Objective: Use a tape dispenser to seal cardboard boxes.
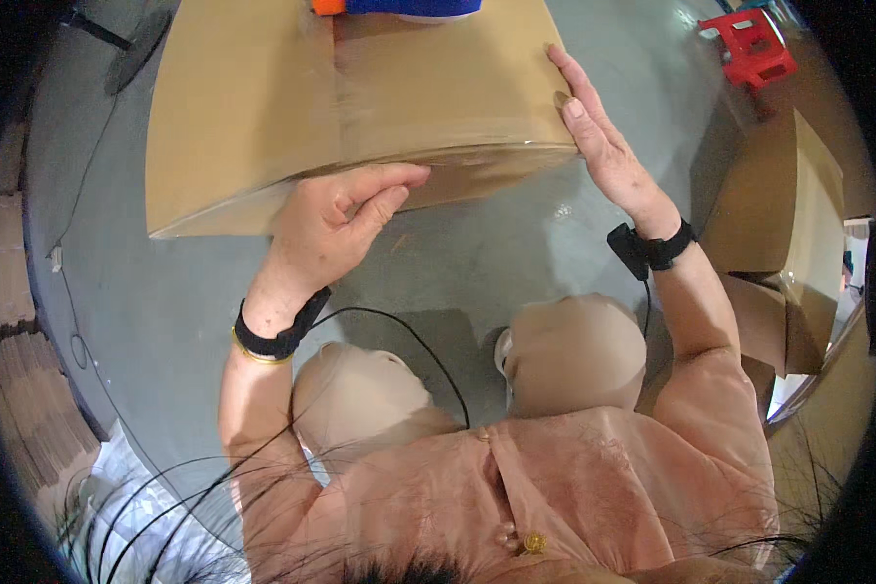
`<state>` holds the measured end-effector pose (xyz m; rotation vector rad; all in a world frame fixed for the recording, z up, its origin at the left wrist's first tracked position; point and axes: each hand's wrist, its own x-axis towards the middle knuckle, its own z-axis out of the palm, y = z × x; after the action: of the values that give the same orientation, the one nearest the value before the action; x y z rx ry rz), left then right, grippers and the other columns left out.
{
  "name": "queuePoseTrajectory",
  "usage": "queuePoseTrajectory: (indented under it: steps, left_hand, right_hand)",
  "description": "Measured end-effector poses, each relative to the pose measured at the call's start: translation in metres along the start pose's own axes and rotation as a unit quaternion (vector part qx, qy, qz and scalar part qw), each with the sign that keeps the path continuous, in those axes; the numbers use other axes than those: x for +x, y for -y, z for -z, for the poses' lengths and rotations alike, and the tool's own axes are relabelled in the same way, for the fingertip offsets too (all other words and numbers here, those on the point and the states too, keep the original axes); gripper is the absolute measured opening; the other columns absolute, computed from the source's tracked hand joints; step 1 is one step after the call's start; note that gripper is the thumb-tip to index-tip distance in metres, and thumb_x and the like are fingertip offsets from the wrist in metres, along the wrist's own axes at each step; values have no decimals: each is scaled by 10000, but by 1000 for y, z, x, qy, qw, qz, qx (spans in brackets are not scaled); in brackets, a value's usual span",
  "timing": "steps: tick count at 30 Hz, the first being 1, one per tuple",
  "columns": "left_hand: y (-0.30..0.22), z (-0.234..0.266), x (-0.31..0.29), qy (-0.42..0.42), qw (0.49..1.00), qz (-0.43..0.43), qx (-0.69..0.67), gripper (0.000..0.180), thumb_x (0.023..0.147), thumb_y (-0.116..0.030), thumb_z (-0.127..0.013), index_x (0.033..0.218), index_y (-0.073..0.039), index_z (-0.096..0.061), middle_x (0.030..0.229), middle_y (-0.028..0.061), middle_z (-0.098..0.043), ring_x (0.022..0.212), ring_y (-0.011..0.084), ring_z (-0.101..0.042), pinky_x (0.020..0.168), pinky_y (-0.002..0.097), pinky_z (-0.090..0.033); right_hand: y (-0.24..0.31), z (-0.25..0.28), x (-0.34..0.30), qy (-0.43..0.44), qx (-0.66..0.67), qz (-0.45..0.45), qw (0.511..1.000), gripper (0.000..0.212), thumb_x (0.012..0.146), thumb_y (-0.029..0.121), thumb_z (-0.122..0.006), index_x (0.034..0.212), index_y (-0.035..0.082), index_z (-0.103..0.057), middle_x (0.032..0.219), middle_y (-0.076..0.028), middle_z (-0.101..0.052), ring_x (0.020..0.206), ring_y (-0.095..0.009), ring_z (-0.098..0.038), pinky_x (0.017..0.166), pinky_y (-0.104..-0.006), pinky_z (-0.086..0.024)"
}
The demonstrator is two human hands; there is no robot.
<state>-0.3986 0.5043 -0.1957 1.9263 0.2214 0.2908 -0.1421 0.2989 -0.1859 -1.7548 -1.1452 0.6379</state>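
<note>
A large brown cardboard box [438,83] stands in front of me, with a seam running away from me across its top. Shiny clear tape shows along its near edge. At that edge my left hand [326,229] is closed against the near side, index finger and thumb close together and pointing right. What lies between them, if anything, is hidden. My right hand [608,161] rests on the box's right edge, fingers stretched out and pointing away from me. On the far part of the box sits a blue and orange object [414,6], cut off by the upper rim.
Another cardboard box [774,209] stands at the right, with a red plastic piece with openings [752,49] beyond it. Flattened cardboard [34,409] is stacked at the left. A thin cable [76,292] runs over the grey floor [156,321]. Black wristbands [282,336] trail a cord.
</note>
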Motion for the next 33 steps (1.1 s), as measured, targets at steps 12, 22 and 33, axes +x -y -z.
queuePoseTrajectory:
  steps: [12,22,33]
  left_hand:
    - [-46,-47,48,80,991,40,-95,264,1042,-188,-584,1129,17,-724,988,23,-743,937,103,-655,850,272,-510]
    - [-46,-62,52,41,996,70,26,240,1024,-172,-615,1145,-3,-735,986,36,-754,908,83,-638,833,263,-505]
    - [-41,-66,49,7,999,35,25,213,1001,-139,-621,1109,4,-735,864,70,-714,791,112,-615,734,284,-489]
  right_hand:
    - [-8,8,-1,36,65,15,997,751,1074,570,-308,1634,101,-134,1700,-76,-118,1569,-243,-53,1266,-405,-86]
    - [-28,17,-1,51,-68,75,994,1081,817,173,-828,1628,107,-116,1682,-98,-182,1548,-267,-169,1251,-428,-205]
    - [-28,48,-6,184,56,74,978,1061,882,198,-758,1639,110,-20,1703,-123,-82,1563,-285,-108,1256,-463,-157]
